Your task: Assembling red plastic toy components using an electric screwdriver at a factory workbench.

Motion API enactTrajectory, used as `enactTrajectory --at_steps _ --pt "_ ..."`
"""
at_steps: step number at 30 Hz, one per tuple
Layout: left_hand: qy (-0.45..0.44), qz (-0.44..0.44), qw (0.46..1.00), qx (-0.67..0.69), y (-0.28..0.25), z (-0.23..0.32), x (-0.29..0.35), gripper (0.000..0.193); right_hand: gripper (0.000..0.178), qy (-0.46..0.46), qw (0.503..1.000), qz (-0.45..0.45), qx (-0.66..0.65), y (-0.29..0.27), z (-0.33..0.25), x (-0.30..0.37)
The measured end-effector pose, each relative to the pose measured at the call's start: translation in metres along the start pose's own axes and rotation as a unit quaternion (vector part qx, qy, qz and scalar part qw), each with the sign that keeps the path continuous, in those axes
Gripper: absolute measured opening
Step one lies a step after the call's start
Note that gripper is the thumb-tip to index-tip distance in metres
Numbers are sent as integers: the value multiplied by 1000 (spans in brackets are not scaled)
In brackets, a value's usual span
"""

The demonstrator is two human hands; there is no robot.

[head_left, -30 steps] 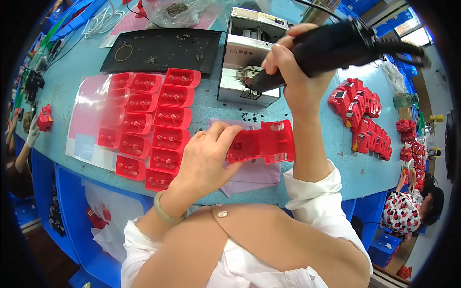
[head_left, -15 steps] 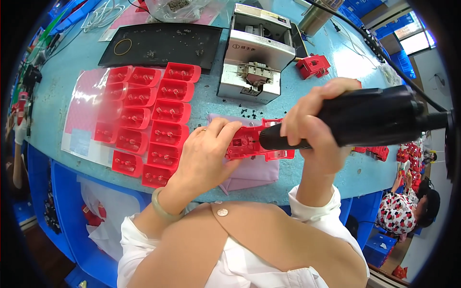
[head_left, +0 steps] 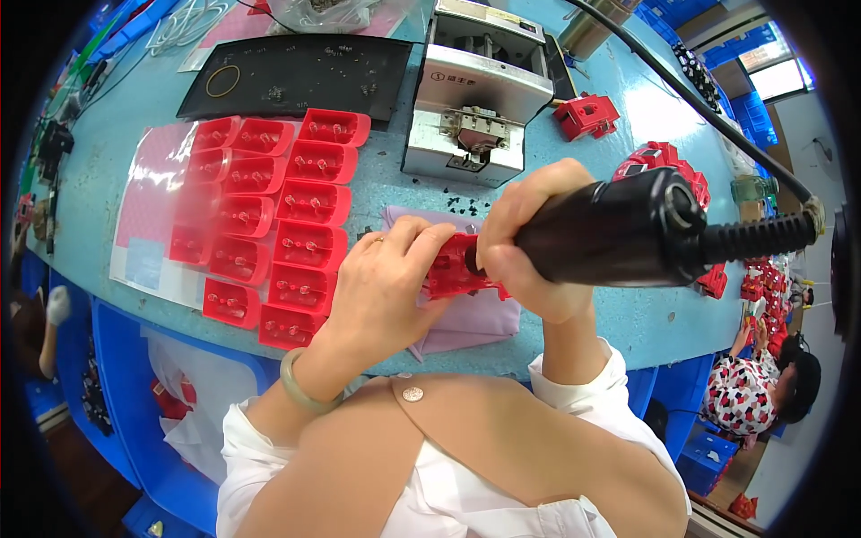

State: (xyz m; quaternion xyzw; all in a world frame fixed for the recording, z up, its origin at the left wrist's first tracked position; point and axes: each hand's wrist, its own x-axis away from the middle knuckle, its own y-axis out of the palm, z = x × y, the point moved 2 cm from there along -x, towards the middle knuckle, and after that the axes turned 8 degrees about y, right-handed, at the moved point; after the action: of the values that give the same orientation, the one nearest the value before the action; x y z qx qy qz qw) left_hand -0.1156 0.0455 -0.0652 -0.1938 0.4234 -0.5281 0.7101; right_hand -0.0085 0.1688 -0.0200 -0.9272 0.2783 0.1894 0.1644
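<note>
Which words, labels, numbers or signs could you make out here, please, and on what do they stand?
Silvery machine, front: dark printed characters beside a round emblem; wording not copied here.
Its top edge: a dark mark, too small to read.
Red housing, black power tool: no readable text.

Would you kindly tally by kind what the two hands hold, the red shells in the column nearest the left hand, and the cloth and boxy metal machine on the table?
Red housing in the left hand: 1
Black power tool in the right hand: 1
Red shells in that column: 6
Lilac cloth: 1
Metal machine: 1
Total: 10
</note>
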Motion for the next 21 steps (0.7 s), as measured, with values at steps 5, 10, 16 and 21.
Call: enactTrajectory --at_steps 5,10,16,21 --pt "-20 -3 1000 1 3 0 4 58 34 -25 988 -38 -149 -14 -21 -8" --pt "-6 15 1000 2 0 6 3 59 31 -103 962 166 -192 -22 -21 -47" --pt "-25 6 1000 5 -1 8 6 54 32 -20 988 152 -9 -20 7 -71" --pt "-24 5 1000 20 3 2 12 61 35 -7 981 120 -150 -18 -13 -50"
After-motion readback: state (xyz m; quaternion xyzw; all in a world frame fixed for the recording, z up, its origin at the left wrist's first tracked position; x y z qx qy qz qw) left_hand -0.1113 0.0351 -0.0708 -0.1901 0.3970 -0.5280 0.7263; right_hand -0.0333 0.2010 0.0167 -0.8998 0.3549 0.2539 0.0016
